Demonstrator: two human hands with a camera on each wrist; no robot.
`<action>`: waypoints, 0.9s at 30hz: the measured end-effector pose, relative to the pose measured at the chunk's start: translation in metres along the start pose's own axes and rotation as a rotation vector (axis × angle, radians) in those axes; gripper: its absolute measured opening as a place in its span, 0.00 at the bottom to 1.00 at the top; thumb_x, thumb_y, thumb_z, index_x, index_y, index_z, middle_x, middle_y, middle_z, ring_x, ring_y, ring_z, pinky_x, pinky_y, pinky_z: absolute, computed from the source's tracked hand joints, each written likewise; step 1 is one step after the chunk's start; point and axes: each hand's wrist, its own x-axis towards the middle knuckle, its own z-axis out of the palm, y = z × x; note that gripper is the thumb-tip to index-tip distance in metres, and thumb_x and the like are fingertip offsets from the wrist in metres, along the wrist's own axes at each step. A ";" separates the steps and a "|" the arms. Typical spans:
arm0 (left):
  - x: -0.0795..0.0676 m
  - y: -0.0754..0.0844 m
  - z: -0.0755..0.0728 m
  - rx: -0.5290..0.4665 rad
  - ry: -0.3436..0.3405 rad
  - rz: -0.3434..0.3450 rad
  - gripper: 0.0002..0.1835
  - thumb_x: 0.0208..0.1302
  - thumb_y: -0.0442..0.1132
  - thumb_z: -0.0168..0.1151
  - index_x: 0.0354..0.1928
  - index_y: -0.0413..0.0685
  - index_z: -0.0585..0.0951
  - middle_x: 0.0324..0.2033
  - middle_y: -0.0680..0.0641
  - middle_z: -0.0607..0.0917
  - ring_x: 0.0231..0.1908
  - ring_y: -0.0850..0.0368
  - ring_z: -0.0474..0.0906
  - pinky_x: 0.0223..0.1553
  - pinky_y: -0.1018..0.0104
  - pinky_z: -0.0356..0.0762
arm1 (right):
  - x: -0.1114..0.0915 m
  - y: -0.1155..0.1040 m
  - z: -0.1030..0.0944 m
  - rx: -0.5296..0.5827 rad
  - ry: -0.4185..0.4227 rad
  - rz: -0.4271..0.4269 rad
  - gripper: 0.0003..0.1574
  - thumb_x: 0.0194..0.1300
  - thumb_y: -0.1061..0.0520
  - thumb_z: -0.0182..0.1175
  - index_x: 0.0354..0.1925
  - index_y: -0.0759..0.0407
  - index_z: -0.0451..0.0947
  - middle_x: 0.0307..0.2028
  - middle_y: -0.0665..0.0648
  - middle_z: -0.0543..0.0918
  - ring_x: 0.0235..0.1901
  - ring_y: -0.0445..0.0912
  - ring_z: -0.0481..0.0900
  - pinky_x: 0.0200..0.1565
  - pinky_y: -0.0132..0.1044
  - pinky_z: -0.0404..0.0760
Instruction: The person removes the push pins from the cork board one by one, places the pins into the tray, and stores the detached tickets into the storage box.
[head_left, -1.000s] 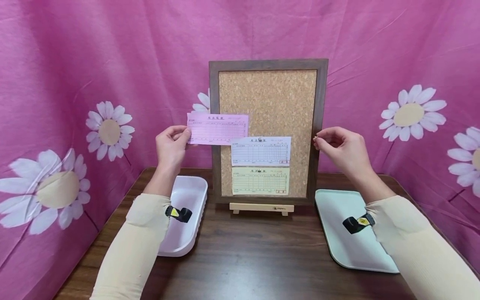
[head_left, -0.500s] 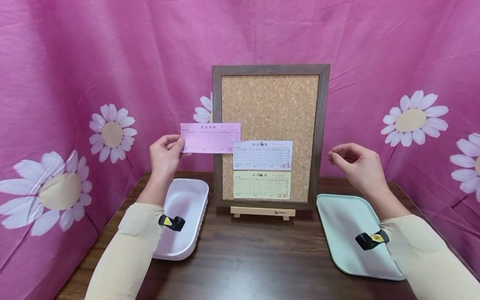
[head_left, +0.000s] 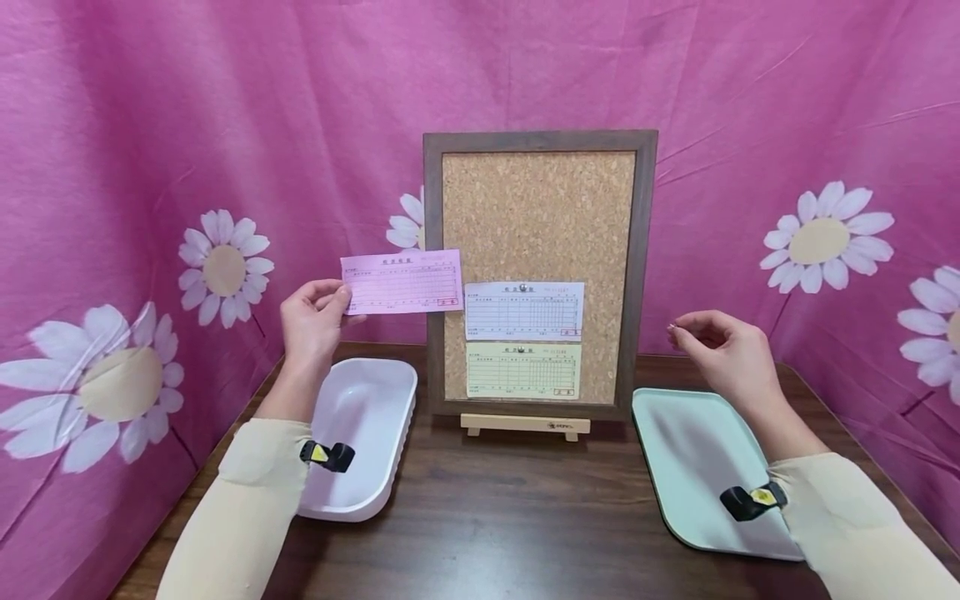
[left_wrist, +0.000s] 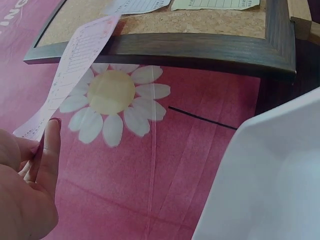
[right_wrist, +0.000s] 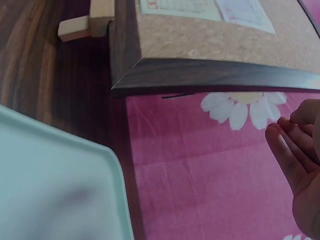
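Note:
My left hand (head_left: 311, 321) pinches the left edge of a pink receipt slip (head_left: 401, 283) between thumb and fingers. The slip's right end overlaps the left frame of a corkboard (head_left: 540, 217) in the head view; in the left wrist view the slip (left_wrist: 80, 65) bends a little. Right of the board, my right hand (head_left: 723, 346) pinches a tiny shiny thing (head_left: 671, 328) that looks like a pushpin; its detail is too small to make out. A white receipt slip (head_left: 523, 312) and a yellow receipt slip (head_left: 522, 372) hang low on the cork, each under a silver pushpin.
The board stands upright on a small wooden easel (head_left: 525, 423). A deep white tray (head_left: 382, 492) sits beneath my left arm, and a shallow mint-green tray (head_left: 667, 467) beneath my right. Pink flowered cloth (head_left: 540, 75) surrounds the brown table (head_left: 517, 517).
The pink slip has moved left and down in my left hand, off most of the cork. My right hand has drawn right and down from the board's right edge, still pinching the tiny thing.

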 end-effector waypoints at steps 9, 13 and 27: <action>-0.002 -0.003 -0.011 0.013 0.013 -0.003 0.03 0.74 0.27 0.65 0.46 0.38 0.83 0.26 0.58 0.89 0.26 0.65 0.87 0.31 0.68 0.90 | -0.011 0.018 -0.004 -0.005 0.005 0.023 0.11 0.72 0.57 0.71 0.48 0.63 0.89 0.30 0.17 0.77 0.30 0.21 0.76 0.32 0.16 0.75; -0.002 -0.004 -0.015 0.009 0.009 0.012 0.04 0.74 0.25 0.63 0.47 0.34 0.82 0.24 0.59 0.89 0.25 0.66 0.87 0.31 0.67 0.90 | -0.013 0.024 -0.004 -0.001 0.010 0.033 0.11 0.72 0.58 0.71 0.48 0.64 0.89 0.29 0.15 0.77 0.30 0.19 0.76 0.31 0.16 0.75; -0.003 -0.008 -0.031 0.029 0.011 0.001 0.05 0.73 0.26 0.65 0.47 0.36 0.82 0.25 0.59 0.89 0.26 0.66 0.87 0.31 0.67 0.90 | -0.023 0.045 -0.013 0.001 -0.036 0.122 0.16 0.76 0.53 0.69 0.52 0.63 0.88 0.29 0.19 0.82 0.31 0.19 0.80 0.33 0.17 0.78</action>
